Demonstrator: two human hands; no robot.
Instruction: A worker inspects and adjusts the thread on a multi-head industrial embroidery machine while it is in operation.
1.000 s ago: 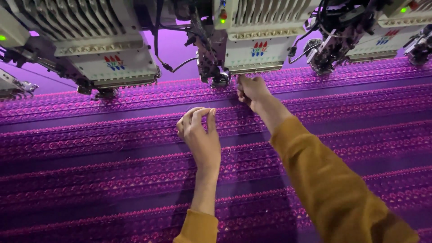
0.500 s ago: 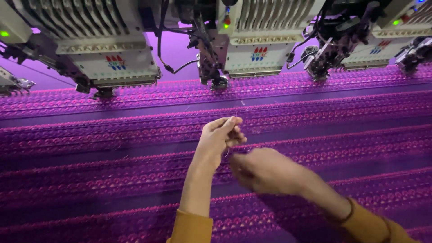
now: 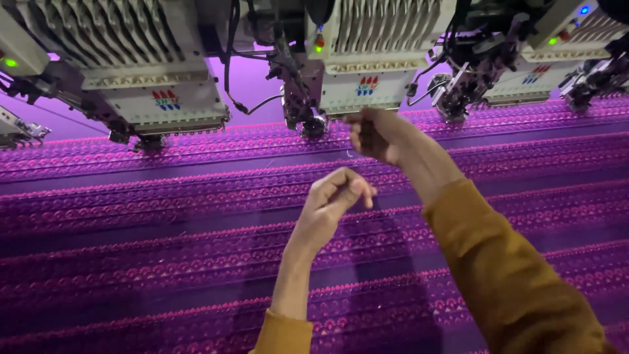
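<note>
The right hand (image 3: 375, 134) is raised over the purple embroidered fabric (image 3: 164, 216), its fingers curled in and pressed together at the tips, close beside the needle assembly (image 3: 313, 118) of the middle embroidery head (image 3: 367, 65). The fingertips sit just to the right of that needle area; whether they touch it cannot be told. A very fine thread (image 3: 349, 155) seems to show as a faint light line just below this hand, but it is too thin to follow with any certainty. The arm behind the hand wears a mustard-yellow sleeve (image 3: 511, 275) that runs down to the lower right.

The left hand (image 3: 334, 196) hovers lower and nearer to the person, below and slightly left of the right hand, and apart from it. Its fingers are bent with the thumb and fingertips drawn together as in a pinch; what lies between them is too small to make out. Its wrist is bare, with a mustard cuff (image 3: 285, 331) at the bottom edge.

Beyond both hands stands a row of white embroidery heads: one to the far left of the hands (image 3: 151, 85), and another to the right (image 3: 485, 72) with dark mechanisms and small green lights. The fabric stretches flat beneath the hands in long horizontal bands of pink pattern.
</note>
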